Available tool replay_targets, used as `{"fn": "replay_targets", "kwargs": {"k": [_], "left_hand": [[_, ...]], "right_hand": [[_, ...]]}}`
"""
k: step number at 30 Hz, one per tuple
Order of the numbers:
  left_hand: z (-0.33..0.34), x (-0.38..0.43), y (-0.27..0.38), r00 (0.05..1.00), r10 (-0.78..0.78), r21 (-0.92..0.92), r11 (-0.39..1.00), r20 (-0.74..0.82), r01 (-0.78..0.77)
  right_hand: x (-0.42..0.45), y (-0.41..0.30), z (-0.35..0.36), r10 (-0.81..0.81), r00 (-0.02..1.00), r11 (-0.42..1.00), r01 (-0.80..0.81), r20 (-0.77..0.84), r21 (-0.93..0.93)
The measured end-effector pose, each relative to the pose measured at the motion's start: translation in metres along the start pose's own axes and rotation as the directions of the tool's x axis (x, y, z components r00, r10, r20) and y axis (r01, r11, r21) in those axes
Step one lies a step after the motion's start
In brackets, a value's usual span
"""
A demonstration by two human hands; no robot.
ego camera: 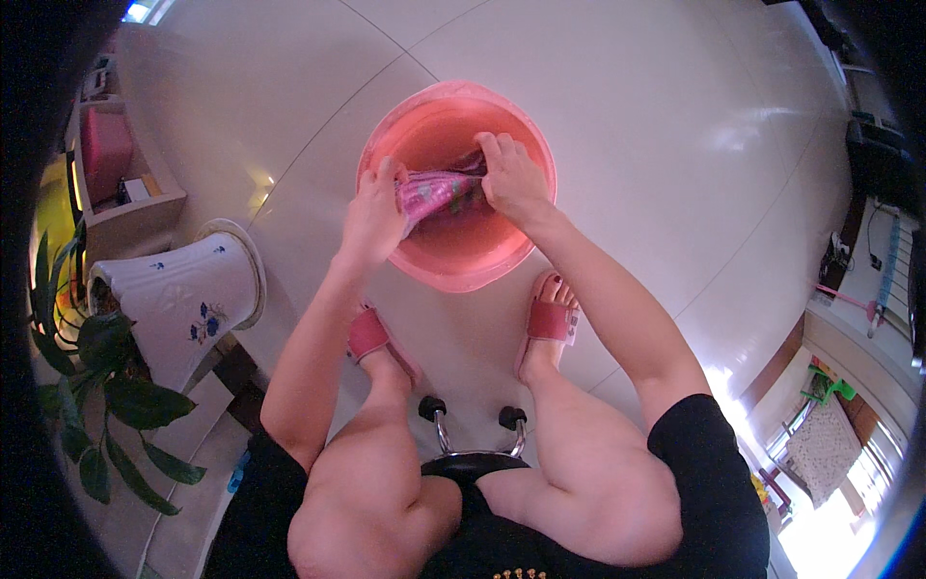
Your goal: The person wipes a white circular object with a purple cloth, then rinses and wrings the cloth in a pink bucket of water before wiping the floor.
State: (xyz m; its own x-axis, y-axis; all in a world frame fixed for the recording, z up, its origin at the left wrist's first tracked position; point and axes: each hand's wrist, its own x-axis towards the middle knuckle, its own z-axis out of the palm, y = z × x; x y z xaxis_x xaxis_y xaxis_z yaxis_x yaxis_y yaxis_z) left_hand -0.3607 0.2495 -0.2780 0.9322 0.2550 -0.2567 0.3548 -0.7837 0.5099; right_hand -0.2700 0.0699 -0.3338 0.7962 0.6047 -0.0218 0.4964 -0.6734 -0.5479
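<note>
A pink plastic basin (454, 284) holding water stands on the floor in front of my feet. Over its middle, a piece of shiny pink-purple fabric (434, 194) is stretched between my hands. My left hand (376, 213) grips the fabric's left end near the basin's left rim. The other end, which looks darker, is pinched in the fingers of my right hand (512, 177). Some of the fabric hangs low inside the basin, with green patches on it; whether that part is under water is hard to tell.
Pale floor tiles (636, 145) surround the basin. My feet wear pink slippers (548, 320) just this side of it. At left stand a white ceramic planter (184, 289) with a leafy plant (145, 402) and an open shelf (130, 206). Beneath me is a stool with chrome legs (443, 434).
</note>
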Motion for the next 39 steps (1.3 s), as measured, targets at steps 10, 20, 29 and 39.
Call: {"fn": "replay_targets", "kwargs": {"k": [10, 20, 29, 39], "left_hand": [[0.085, -0.001, -0.024, 0.973, 0.211, 0.454, 0.861, 0.092, -0.229], [0.088, 0.011, -0.020, 0.934, 0.009, 0.461, 0.868, 0.356, -0.184], [0.045, -0.023, -0.008, 0.980, -0.196, -0.501, 0.844, 0.043, 0.191], [0.031, -0.024, 0.002, 0.804, 0.182, -0.717, -0.371, 0.566, 0.590]], "right_hand": [[0.001, 0.007, 0.029, 0.043, 0.928, 0.989, 0.012, 0.369, -0.146], [-0.003, 0.004, 0.027, 0.181, 0.943, 0.967, -0.119, 0.278, -0.225], [-0.015, -0.041, -0.025, 0.221, 0.921, 0.674, -0.382, 0.322, 0.632], [-0.047, -0.114, -0.071, -0.183, 0.955, 0.517, -0.108, 0.233, 0.849]]}}
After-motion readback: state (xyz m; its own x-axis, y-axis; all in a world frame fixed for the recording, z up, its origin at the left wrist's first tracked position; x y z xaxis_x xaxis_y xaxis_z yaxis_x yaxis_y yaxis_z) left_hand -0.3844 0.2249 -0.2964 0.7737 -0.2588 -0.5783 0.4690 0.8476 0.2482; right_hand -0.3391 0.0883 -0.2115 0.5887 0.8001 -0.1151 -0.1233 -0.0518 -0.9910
